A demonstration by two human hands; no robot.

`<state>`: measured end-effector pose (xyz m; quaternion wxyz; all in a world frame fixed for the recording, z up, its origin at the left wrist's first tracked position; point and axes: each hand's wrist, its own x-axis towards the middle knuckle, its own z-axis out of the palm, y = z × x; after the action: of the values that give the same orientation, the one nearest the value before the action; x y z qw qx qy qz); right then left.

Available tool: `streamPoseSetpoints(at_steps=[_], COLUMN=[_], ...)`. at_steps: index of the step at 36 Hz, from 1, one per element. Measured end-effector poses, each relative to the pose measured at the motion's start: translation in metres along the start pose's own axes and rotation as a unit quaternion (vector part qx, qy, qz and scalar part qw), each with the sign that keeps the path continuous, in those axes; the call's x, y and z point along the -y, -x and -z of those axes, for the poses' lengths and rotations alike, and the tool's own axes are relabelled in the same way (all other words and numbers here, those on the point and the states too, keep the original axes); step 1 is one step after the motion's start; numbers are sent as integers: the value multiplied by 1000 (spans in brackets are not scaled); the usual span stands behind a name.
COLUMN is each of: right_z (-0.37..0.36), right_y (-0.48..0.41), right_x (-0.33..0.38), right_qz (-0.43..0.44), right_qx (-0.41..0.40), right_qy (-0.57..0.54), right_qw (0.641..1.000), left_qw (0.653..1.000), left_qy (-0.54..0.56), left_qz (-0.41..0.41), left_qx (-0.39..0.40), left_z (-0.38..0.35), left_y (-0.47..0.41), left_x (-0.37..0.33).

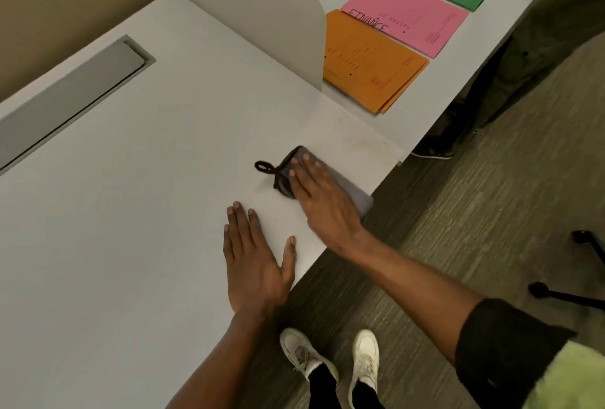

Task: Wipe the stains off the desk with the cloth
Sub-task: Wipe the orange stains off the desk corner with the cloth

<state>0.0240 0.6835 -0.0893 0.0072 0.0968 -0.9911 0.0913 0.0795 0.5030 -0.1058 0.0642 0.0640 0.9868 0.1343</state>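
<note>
Grey cloth (pixel 322 181) under flat right hand (pixel 322 202), not gripped; left hand (pixel 253 264) flat, empty. Cloth near desk (pixel 131 179) edge, may slide off.

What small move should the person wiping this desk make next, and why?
Probably slide the cloth away from the body toward the faint yellowish stain just beyond it. The right hand lies flat on the cloth near the desk edge, the left hand braces flat on the bare top, and that mark appears uncovered.
</note>
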Motion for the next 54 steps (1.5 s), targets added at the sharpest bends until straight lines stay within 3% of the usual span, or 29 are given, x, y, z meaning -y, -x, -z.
streamPoseSetpoints(at_steps=[8, 13, 16, 20, 29, 37, 45, 49, 54], right_z=[30, 22, 8, -3, 23, 15, 4, 9, 25], right_y=[-60, -26, 9, 9, -82, -24, 25, -11, -75], right_x=[-109, -65, -1, 35, -77, -75, -19, -49, -95], right_qz=[-160, -200, -133, -35, -117, -196, -116, -90, -136], right_qx=[1, -45, -48, 5, -33, -40, 29, 15, 26], right_qy=[55, -14, -85, -63, -4, -20, 10, 23, 31], right_qw=[986, 979, 986, 997, 993, 980, 993, 996, 990], left_qw=[1000, 1000, 1000, 1000, 1000, 1000, 1000, 1000, 1000], left_qy=[5, 11, 4, 6, 9, 6, 1, -6, -2], left_qz=[1, 4, -2, -5, 3, 4, 6, 4, 4], left_qx=[5, 7, -1, -10, 11, 14, 3, 6, 12], left_z=[0, -1, -1, -3, 1, 2, -2, -1, 0], left_y=[1, -1, -1, -1, 0, -1, -1, -1, -1], left_x=[2, 1, 1, 3, 3, 2, 1, 1, 2])
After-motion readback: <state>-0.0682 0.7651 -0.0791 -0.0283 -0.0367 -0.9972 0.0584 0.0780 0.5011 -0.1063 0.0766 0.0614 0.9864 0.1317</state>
